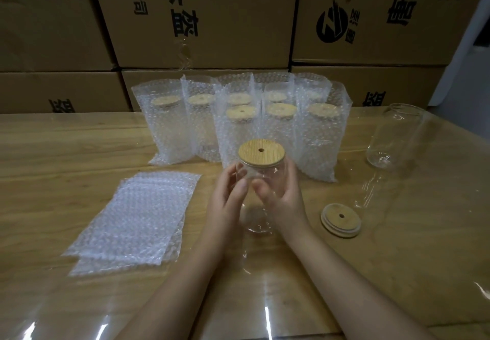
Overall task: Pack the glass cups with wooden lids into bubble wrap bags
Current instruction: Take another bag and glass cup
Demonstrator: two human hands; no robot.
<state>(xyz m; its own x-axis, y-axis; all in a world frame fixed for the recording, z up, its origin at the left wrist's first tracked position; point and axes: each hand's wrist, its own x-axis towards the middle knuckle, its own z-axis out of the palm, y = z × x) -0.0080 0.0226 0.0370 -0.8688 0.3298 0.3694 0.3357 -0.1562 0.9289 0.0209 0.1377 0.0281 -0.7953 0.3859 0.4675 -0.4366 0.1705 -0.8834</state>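
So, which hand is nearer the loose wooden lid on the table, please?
Right: the right hand grips the cup beside the loose lid; the left hand holds the cup's far side.

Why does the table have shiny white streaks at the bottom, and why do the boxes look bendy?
Head view: the glossy clear cover on the table bounces light as glare streaks; head view: the wide-angle lens bends the cardboard boxes toward the edges; head view: the glass cup looks faint, being see-through.
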